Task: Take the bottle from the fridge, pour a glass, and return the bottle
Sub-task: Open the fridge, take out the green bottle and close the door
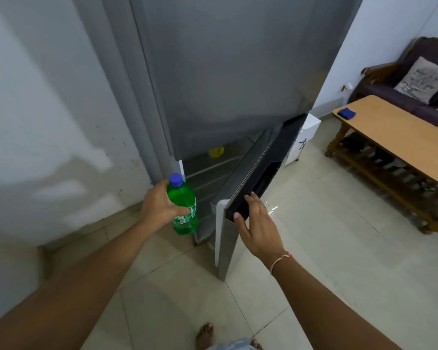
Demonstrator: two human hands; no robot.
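While the left hand [159, 205] fingers wrap the green bottle [183, 208] upright at frame centre, just outside the fridge [225, 72], the right hand [257, 223] rests spread and flat, gripping nothing, on the open lower door [240, 195]. No glass shows, so I cannot tell whether pouring is done or ahead.

No text in this view can be read with certainty. A green bottle [184, 207] with a blue cap, at about 8 o'clock from the picture's centre, carries a label with a small yellow and green logo and pale vertical lettering, too small and blurred to make out. A light cushion [420, 80] at about 2 o'clock, near the right edge, has several lines of dark cursive script, also too blurred to read. No numbers or signs are legible.
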